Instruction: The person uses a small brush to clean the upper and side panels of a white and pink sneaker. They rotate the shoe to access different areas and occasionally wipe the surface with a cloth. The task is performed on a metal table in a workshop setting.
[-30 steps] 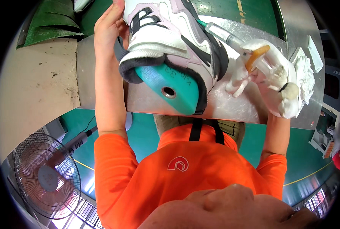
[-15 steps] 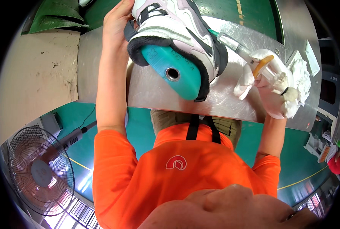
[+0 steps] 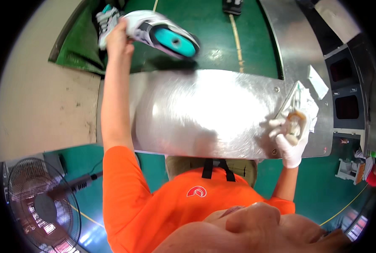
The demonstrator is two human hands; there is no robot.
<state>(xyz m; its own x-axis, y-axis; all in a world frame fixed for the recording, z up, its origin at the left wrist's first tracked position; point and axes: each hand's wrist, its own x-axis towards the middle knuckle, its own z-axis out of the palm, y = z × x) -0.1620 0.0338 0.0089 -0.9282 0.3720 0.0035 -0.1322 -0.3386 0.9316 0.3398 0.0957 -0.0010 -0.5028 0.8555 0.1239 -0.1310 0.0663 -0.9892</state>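
My bare left hand point(image 3: 118, 39) reaches far forward, closed on the toe end of a white, black and pale pink sneaker point(image 3: 144, 35). This sneaker hangs over the green belt, slightly blurred, with a teal shoe last point(image 3: 166, 37) filling its opening. Next to my left hand is another sneaker point(image 3: 107, 24), partly hidden behind the fingers. My right hand point(image 3: 292, 141), in a white glove, is closed round a clear syringe point(image 3: 296, 101) with an orange ring at its finger end. The syringe points away from me, above the right part of the metal plate.
A shiny metal plate point(image 3: 175, 118) spans the front, before the green belt point(image 3: 204, 38). Crumpled white cloth or paper point(image 3: 311, 110) lies by my right hand. A beige board point(image 3: 44, 97) stands at left, a fan point(image 3: 44, 206) below it. A dark object point(image 3: 232, 6) sits at the far edge.
My left hand has carried the sneaker forward and left, off the plate to over the belt. My right hand has drawn the syringe away from the shoe.
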